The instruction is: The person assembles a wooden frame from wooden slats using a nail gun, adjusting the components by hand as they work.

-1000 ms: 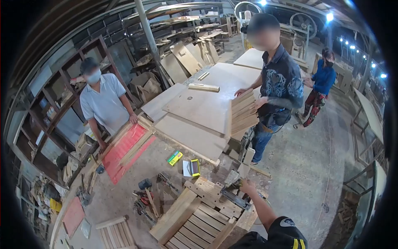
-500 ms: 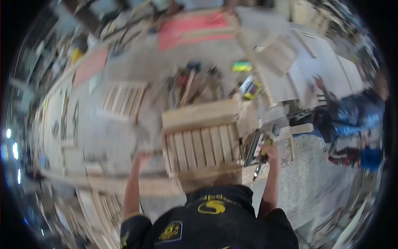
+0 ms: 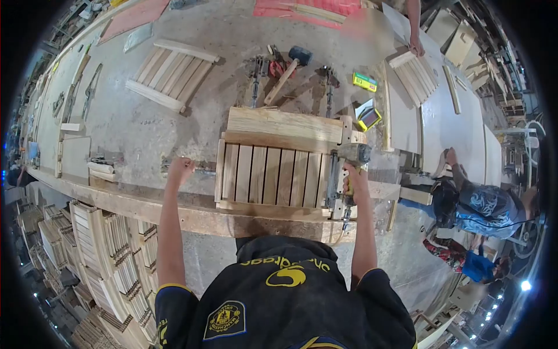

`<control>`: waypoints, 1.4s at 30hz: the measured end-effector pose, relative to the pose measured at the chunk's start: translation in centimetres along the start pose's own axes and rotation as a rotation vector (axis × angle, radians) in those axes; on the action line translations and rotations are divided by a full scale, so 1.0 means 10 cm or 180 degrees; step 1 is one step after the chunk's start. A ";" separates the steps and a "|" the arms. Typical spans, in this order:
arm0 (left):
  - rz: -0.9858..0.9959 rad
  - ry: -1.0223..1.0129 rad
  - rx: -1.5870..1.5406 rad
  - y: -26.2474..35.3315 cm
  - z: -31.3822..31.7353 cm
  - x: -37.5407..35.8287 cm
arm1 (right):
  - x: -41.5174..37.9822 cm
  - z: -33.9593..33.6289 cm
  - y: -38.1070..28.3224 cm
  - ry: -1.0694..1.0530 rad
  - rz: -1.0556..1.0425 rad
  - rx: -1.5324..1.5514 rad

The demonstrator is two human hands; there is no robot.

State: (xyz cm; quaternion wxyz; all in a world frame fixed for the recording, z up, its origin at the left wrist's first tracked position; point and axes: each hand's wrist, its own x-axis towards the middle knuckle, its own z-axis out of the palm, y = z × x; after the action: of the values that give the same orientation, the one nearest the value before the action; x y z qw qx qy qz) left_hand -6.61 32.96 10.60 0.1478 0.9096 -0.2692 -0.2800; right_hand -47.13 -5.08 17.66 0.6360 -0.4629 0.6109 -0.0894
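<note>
A slatted wooden panel (image 3: 279,175) lies on the workbench before me, with a wide board (image 3: 285,128) along its far side. My right hand (image 3: 357,181) is wrapped round the yellow-green grip of an air nailer (image 3: 353,152) at the panel's right end, beside a dark metal clamp bar (image 3: 333,180). A hose fitting hangs below the grip. Left of the panel, my left hand (image 3: 182,168) is closed next to a thin metal bar (image 3: 204,170); what its fingers hold is too small to tell.
Beyond the panel lie a mallet (image 3: 281,83), clamps, a green-yellow box (image 3: 365,81) and a tape measure (image 3: 369,118). Another slatted panel (image 3: 173,74) lies at far left. At right are a co-worker (image 3: 485,203) and, farther back, another person's hand (image 3: 416,46) on a panel (image 3: 415,78).
The view has shifted and sharpened, and the bench items appear higher. The nailer in my right hand stands more upright against the panel's right end. My left hand stays left of the panel.
</note>
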 end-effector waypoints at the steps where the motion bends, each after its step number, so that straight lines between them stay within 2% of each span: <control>1: -0.0034 0.0067 -0.0009 0.02 -0.02 -0.01 | -0.01 0.04 -0.02 -0.0055 0.0018 -0.0146; 15: -0.0097 0.0208 -0.0138 0.17 -0.10 -0.13 | 0.01 0.30 -0.04 0.0038 -0.0266 -0.0695; 20: -0.0037 0.0296 -0.0267 0.19 -0.12 -0.16 | -0.10 0.61 -0.12 -0.0442 -0.0246 -0.0422; 24: -0.0043 0.0396 -0.0453 0.14 -0.10 -0.14 | -0.07 0.83 -0.07 -0.0376 -0.0287 -0.1068; 25: -0.0092 0.0386 -0.0500 0.14 -0.10 -0.14 | -0.07 0.86 -0.07 -0.0424 -0.0450 -0.1089; 32: -0.0095 0.0488 -0.0786 0.15 -0.12 -0.15 | -0.13 1.37 -0.26 -0.1015 -0.0365 -0.1022; 39: -0.0186 0.1052 -0.0978 0.17 -0.09 -0.18 | -0.15 1.92 -0.28 -0.1218 -0.0553 -0.1505; 42: -0.0226 0.1070 -0.1099 0.16 -0.08 -0.16 | -0.17 1.97 -0.30 -0.1286 -0.0551 -0.1583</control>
State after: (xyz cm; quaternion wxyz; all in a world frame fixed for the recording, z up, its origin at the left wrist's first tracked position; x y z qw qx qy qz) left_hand -7.91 32.66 12.59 0.3338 0.9136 -0.1568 -0.1715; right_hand -29.29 3.88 17.47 0.6018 -0.6626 0.4340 0.1024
